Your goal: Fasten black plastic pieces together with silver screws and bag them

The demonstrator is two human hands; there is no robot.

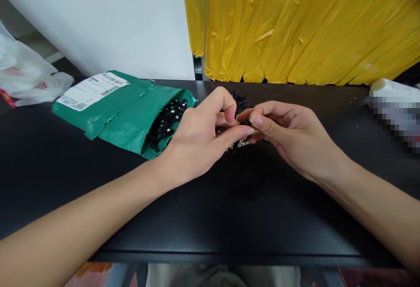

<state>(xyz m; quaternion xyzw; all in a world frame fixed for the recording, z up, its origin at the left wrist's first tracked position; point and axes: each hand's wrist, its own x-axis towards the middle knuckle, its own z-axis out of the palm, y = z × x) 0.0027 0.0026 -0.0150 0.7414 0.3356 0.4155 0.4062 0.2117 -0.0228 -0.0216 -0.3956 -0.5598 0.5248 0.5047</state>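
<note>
Head view: matte black flat tabletop (262,217) ran across the frame. Behind it, wrinkled glossy yellow plastic sheeting (278,24) hung on the right; a smooth white flat panel (131,20) stood on the left. Green plastic mailer bag (124,116) lay on the tabletop, torn mouth open towards the hands, white printed paper label (93,90) on top. Inside: a heap of small black parts with shiny round dots (166,123), visible right at the mouth. Thin white plastic carrier bag (36,77) sat far left; couldn't tell its contents.

Left hand (197,134): forefinger curled, thumb out to the right fingertips; couldn't tell if it gripped anything. Right hand (292,134): thumb and forefinger pinched a small black piece (246,121), mostly hidden, held between both hands just above the tabletop. Loose black pieces (240,99) lay just behind the fingers. Smallest: pale metallic ring-like bits (243,143) beneath the fingertips.
</note>
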